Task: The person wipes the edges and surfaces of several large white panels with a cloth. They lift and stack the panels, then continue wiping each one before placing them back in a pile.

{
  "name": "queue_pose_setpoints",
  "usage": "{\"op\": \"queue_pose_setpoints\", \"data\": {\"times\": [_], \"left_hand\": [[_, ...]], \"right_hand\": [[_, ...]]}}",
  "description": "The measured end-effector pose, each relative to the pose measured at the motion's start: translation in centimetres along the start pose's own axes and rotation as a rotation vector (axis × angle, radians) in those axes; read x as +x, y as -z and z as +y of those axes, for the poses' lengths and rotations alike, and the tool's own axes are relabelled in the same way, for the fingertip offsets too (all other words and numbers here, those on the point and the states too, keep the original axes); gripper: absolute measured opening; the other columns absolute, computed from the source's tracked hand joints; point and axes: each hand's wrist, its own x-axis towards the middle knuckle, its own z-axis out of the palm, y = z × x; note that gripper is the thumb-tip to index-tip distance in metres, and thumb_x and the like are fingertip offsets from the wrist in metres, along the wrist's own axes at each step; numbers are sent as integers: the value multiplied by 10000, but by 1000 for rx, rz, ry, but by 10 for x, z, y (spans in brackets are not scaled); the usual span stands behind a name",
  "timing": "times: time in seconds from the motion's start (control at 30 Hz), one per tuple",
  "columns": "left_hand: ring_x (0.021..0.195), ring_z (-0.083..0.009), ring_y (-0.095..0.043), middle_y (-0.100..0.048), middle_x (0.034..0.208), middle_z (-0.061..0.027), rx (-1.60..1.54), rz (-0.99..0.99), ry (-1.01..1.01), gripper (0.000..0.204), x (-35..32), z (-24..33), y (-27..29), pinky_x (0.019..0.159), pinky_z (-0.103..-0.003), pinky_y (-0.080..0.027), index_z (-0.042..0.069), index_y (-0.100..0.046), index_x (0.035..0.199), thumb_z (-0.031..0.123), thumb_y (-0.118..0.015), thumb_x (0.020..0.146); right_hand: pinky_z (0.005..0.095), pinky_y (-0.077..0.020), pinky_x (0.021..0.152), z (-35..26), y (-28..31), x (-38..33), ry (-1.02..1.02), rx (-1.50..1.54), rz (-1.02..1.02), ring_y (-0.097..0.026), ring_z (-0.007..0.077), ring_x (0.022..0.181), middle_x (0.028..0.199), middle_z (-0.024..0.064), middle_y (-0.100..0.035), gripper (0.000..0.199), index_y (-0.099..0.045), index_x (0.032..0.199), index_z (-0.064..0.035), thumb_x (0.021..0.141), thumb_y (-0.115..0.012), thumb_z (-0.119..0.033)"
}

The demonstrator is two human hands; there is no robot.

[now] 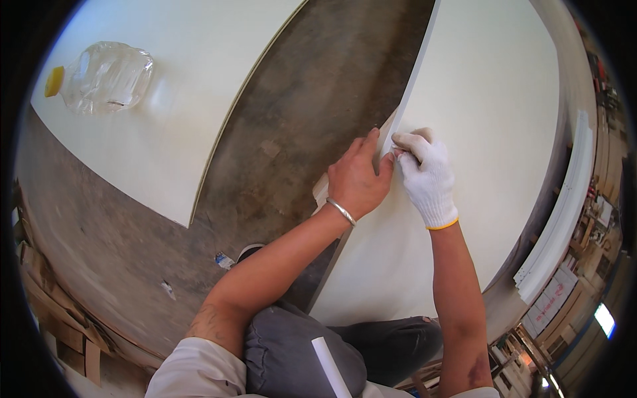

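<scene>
Bare left hand (357,178) and white-gloved right hand (428,176) meet at the near-left edge of a cream panel (478,132), fingers pinching its white edge strip (415,73), apparently to hold it flush. Clear plastic bottle (106,76) lies far left.

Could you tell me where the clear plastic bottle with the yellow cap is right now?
The bottle lies on its side at the upper left of the head view, on the pale board, well away from both hands.
</scene>
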Motion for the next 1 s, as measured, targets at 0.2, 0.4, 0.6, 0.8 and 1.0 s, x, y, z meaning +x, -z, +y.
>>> {"op": "queue_pose_setpoints", "data": {"times": [0.2, 0.4, 0.6, 0.8, 1.0], "left_hand": [[1085, -376, -667, -658, 1238, -155, 8, -18, 2, 551, 1, 1, 0, 896, -453, -538, 32, -557, 1438, 294, -639, 961], [1119, -381, -654, -654, 1265, -153, 7, -30, 6, 547, 1, 1, 2, 917, -457, -531, 30, -557, 1436, 290, -638, 961], [1182, -361, -636, -638, 1318, -146, -28, -69, 53, 560, 0, 2, 2, 969, -446, -513, 35, -549, 1449, 293, -643, 961], [1188, -361, -635, -637, 1322, -149, -27, -64, 46, 565, 1, 2, 3, 980, -447, -508, 28, -548, 1450, 296, -643, 962], [1200, -366, -629, -632, 1332, -152, -38, -69, 45, 565, 1, 1, 3, 988, -455, -503, 29, -546, 1453, 295, -639, 963]], "right_hand": [[420, -515, 699, -9, 0, 3, -9, -142, 12, -644, 313, 807, 919, 128, -642, 165, -706, 969, -60, 834, -665, 26], [348, -547, 776, -15, 3, 18, -163, 121, 48, -681, 237, 847, 953, 109, -670, 213, -729, 1049, -23, 881, -619, 49], [313, -562, 809, -14, 18, 11, -307, 112, -40, -699, 211, 874, 991, 130, -662, 228, -727, 1069, -1, 894, -595, 65], [310, -562, 829, -8, 10, 6, -208, 78, -95, -694, 217, 904, 1013, 134, -645, 223, -707, 1058, 39, 893, -567, 93], [349, -556, 755, -11, 5, 6, -159, -27, -64, -697, 243, 843, 956, 134, -656, 213, -726, 1021, -23, 870, -606, 66]]}}
